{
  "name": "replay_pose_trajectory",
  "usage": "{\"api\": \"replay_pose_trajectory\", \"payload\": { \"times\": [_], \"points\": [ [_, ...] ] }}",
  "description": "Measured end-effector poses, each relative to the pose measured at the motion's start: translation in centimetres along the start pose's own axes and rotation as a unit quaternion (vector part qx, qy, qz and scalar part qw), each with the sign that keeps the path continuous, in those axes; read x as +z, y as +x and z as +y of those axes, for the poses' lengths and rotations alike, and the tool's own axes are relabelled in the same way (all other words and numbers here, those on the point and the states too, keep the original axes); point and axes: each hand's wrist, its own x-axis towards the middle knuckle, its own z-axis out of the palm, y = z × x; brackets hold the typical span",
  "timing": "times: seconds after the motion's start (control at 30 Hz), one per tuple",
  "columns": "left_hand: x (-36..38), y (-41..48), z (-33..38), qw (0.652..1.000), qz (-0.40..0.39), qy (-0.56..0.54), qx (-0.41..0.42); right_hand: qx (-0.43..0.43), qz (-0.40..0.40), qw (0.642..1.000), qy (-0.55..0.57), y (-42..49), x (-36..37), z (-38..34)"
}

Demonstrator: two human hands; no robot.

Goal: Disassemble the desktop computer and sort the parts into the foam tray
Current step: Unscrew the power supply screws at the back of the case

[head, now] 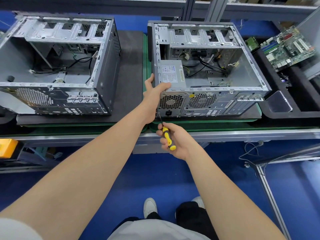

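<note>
Presently, the left hand (154,91) grips the rear top corner of the desktop computer (225,104), at nine o'clock of the chassis, apparently bracing it against turning force. The right hand (174,141) is clamped round the yellow screwdriver (167,135), its tip at the lower-left rear screw of the power supply (173,73), judged the fastener in hand. The foam tray (294,116) lies at three o'clock on the surface, with a motherboard (287,47) already in it.

left hand (154,91) grips the near corner of an open computer case (207,70); right hand (174,141) holds a yellow screwdriver (167,135) against its rear panel
</note>
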Motion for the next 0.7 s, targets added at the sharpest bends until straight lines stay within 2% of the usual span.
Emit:
{"api": "replay_pose_trajectory", "payload": {
  "times": [0.1,0.2,0.3,0.37,0.4,0.43,0.47,0.53,0.6,0.63,0.67,0.7],
  "points": [
    [0.0,0.1,0.0,1.000,-0.003,-0.004,0.002,0.028,-0.078,0.982,0.171,0.3,0.1,0.5],
    [0.0,0.1,-0.1,1.000,-0.002,-0.002,0.008,0.006,-0.078,0.976,0.202,0.9,0.3,0.8],
    [0.0,0.1,-0.2,1.000,-0.002,-0.007,0.014,-0.025,-0.022,0.993,0.113,1.2,0.6,0.8],
    [0.0,0.2,-0.2,1.000,0.001,-0.009,0.013,-0.065,0.045,0.996,-0.030,1.2,0.8,0.9],
    [0.0,0.2,-0.2,1.000,0.001,-0.010,0.012,-0.103,0.087,0.982,-0.132,1.1,0.9,1.0],
    [-0.1,0.2,-0.2,1.000,0.000,-0.010,0.011,-0.149,0.132,0.949,-0.245,1.1,1.0,1.1],
    [-0.1,0.2,-0.2,1.000,-0.002,-0.009,0.010,-0.194,0.176,0.897,-0.357,1.0,1.1,1.3],
    [-0.1,0.3,-0.2,1.000,-0.003,-0.013,0.009,-0.253,0.240,0.775,-0.528,1.1,1.4,1.6],
    [-0.1,0.3,-0.2,1.000,-0.004,-0.022,0.009,-0.258,0.289,0.660,-0.643,1.6,1.9,2.2],
    [-0.1,0.2,-0.2,1.000,-0.004,-0.025,0.010,-0.257,0.310,0.619,-0.674,1.8,2.1,2.5],
    [-0.1,0.2,-0.2,1.000,-0.002,-0.027,0.011,-0.260,0.325,0.599,-0.684,2.1,2.2,2.8],
    [-0.1,0.2,-0.1,1.000,-0.001,-0.025,0.011,-0.264,0.333,0.593,-0.684,2.2,2.3,3.0]
  ]
}}
